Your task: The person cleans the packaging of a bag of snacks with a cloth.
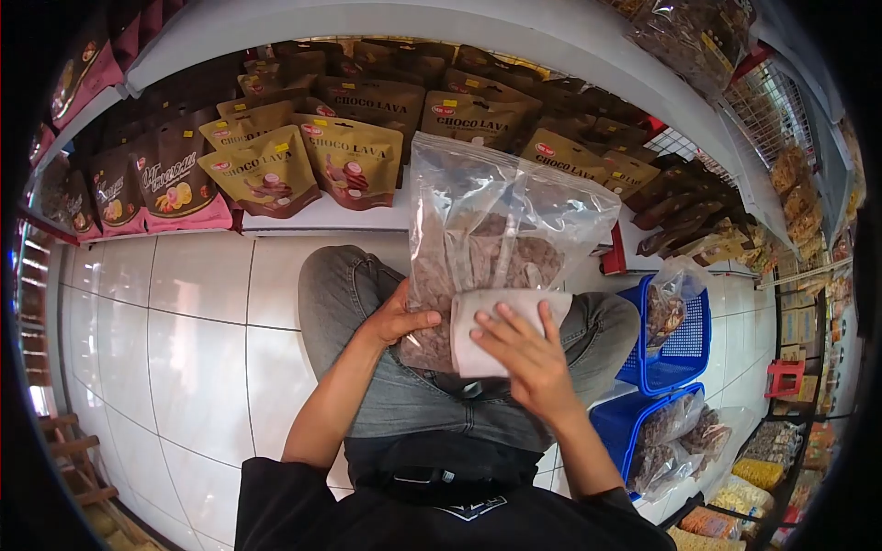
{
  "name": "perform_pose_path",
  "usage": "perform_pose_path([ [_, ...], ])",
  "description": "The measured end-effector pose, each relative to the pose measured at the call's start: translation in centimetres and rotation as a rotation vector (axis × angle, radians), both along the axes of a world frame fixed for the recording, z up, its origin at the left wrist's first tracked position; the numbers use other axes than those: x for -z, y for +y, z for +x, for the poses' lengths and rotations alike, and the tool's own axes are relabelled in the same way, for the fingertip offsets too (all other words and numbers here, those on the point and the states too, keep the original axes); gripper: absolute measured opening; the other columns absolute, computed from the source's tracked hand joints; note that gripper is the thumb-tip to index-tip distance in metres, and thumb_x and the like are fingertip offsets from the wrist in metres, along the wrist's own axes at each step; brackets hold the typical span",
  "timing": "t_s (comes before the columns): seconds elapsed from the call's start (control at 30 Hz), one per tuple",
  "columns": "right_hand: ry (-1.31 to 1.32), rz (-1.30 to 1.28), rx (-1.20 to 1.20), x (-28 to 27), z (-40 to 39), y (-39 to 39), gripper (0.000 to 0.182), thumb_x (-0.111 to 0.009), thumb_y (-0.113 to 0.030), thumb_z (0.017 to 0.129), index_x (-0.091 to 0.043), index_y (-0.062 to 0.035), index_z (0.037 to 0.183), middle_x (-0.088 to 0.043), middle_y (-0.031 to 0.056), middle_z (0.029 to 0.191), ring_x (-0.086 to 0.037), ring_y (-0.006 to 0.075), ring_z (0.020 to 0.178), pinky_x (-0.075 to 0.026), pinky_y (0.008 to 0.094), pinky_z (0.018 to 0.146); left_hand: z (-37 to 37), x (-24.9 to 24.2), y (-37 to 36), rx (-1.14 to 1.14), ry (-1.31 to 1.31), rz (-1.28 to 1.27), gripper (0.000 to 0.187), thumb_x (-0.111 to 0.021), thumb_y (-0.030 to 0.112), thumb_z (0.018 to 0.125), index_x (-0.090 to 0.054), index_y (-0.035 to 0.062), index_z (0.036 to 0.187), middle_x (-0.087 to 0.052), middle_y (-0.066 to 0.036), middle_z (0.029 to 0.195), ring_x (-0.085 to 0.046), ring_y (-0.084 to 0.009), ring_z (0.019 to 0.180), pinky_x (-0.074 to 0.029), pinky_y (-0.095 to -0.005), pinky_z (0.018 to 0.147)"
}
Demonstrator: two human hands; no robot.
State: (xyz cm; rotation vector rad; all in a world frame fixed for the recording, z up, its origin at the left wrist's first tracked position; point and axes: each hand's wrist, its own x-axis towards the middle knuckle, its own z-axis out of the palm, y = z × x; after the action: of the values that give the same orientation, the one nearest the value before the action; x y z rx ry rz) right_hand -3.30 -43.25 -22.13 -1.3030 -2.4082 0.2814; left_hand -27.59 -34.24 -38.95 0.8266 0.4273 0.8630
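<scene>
A large clear plastic bag of brown pieces stands over my crossed legs, its upper part see-through and unfilled. My left hand grips the bag's lower left side, thumb on the front and the other fingers hidden behind. Against the bag's lower front lies a folded white cloth. My right hand rests flat on this cloth with its fingers spread, pressing it to the bag.
Ahead, a white shelf holds several Choco Lava pouches and pink-brown pouches. To the right on the tiled floor are two blue baskets with bagged goods. Farther right stand a red stool and snack racks.
</scene>
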Motion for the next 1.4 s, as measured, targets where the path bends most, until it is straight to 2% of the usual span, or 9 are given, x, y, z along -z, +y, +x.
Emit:
perform_pose_path([
  [0.23, 0.394, -0.096, -0.155, 5.6, 3.6, -5.5, 0.041, -0.063, -0.009, 0.084, -0.073, -0.0029, 0.123, -0.076, 0.0130, 0.128, -0.069, 0.0295, 0.129, -0.032, 0.0538, 0.126, 0.2, 0.9, 0.1, -0.031, 0.011, -0.060, 0.094, -0.087, 0.025, 0.088, -0.036, -0.0002, 0.163, -0.057, -0.012, 0.152, -0.052, -0.0236, 0.141, -0.039, -0.0392, 0.121],
  [0.3, 0.863, 0.111, 0.047, 7.7, 3.8, -5.0, 0.035, -0.059, -0.009, 0.095, -0.071, -0.0008, 0.126, -0.076, 0.0133, 0.122, -0.072, 0.0285, 0.120, -0.042, 0.0512, 0.119, 0.0, 0.8, 0.0, -0.027, 0.019, -0.068, 0.094, -0.086, 0.025, 0.088, -0.035, -0.0002, 0.163, -0.057, -0.012, 0.152, -0.052, -0.0240, 0.142, -0.039, -0.0395, 0.120],
  [0.4, 1.082, 0.290, 0.600, 5.1, 3.1, -2.5, 0.030, -0.051, -0.013, 0.111, -0.065, 0.0016, 0.133, -0.073, 0.0122, 0.117, -0.071, 0.0228, 0.104, -0.054, 0.0387, 0.101, -0.4, 1.6, -0.2, -0.026, 0.079, -0.102, 0.096, -0.086, 0.026, 0.088, -0.034, 0.0008, 0.164, -0.055, -0.012, 0.152, -0.051, -0.0247, 0.142, -0.039, -0.0397, 0.120],
  [0.47, 1.107, -0.022, 0.820, 2.9, 3.8, -1.0, 0.033, -0.053, -0.007, 0.109, -0.063, 0.0000, 0.140, -0.072, 0.0131, 0.123, -0.070, 0.0205, 0.105, -0.055, 0.0321, 0.097, -0.4, 1.7, -0.1, -0.026, 0.062, -0.094, 0.098, -0.087, 0.026, 0.087, -0.032, 0.0017, 0.165, -0.055, -0.012, 0.153, -0.051, -0.0256, 0.142, -0.039, -0.0403, 0.121],
  [0.63, 0.753, -0.050, 0.409, 3.6, 3.7, 0.5, 0.057, -0.050, 0.019, 0.091, -0.064, 0.0020, 0.144, -0.058, 0.0207, 0.157, -0.050, 0.0325, 0.151, -0.035, 0.0390, 0.125, -0.1, 2.2, -0.1, -0.065, 0.065, -0.091, 0.106, -0.088, 0.032, 0.084, -0.028, 0.0051, 0.167, -0.053, -0.014, 0.154, -0.054, -0.0291, 0.141, -0.043, -0.0440, 0.119],
  [0.87, 0.637, -0.125, 0.539, 4.8, 3.5, -5.4, 0.068, -0.047, 0.021, 0.077, -0.067, 0.0025, 0.140, -0.060, 0.0229, 0.154, -0.047, 0.0380, 0.152, -0.034, 0.0447, 0.127, -0.3, 2.9, -0.1, -0.078, 0.089, -0.162, 0.103, -0.088, 0.030, 0.086, -0.029, 0.0041, 0.166, -0.053, -0.012, 0.153, -0.052, -0.0266, 0.141, -0.041, -0.0416, 0.119],
  [1.03, 0.504, -0.155, 0.418, 3.9, 3.6, -8.3, 0.059, -0.048, 0.016, 0.064, -0.076, 0.0025, 0.114, -0.077, 0.0190, 0.128, -0.059, 0.0396, 0.142, -0.042, 0.0488, 0.122, 0.1, 1.5, -0.3, -0.109, 0.085, -0.201, 0.102, -0.088, 0.030, 0.085, -0.031, 0.0032, 0.165, -0.054, -0.012, 0.151, -0.053, -0.0265, 0.140, -0.042, -0.0413, 0.118],
  [1.27, 0.575, 0.137, 0.372, 0.8, 2.5, -4.6, 0.061, -0.049, 0.016, 0.070, -0.076, 0.0001, 0.122, -0.074, 0.0185, 0.131, -0.063, 0.0395, 0.137, -0.041, 0.0574, 0.120, 0.1, 2.3, -0.1, -0.089, 0.068, -0.202, 0.102, -0.088, 0.029, 0.085, -0.031, 0.0029, 0.165, -0.054, -0.012, 0.151, -0.052, -0.0270, 0.141, -0.043, -0.0416, 0.118],
  [1.4, 0.160, 0.179, 0.238, 1.7, 1.3, -1.7, 0.056, -0.061, 0.009, 0.085, -0.075, -0.0128, 0.134, -0.067, 0.0066, 0.148, -0.053, 0.0330, 0.148, -0.032, 0.0621, 0.124, 0.3, 2.0, 0.0, -0.099, 0.025, -0.188, 0.099, -0.087, 0.028, 0.086, -0.032, 0.0023, 0.164, -0.054, -0.013, 0.151, -0.052, -0.0271, 0.141, -0.044, -0.0417, 0.118],
])
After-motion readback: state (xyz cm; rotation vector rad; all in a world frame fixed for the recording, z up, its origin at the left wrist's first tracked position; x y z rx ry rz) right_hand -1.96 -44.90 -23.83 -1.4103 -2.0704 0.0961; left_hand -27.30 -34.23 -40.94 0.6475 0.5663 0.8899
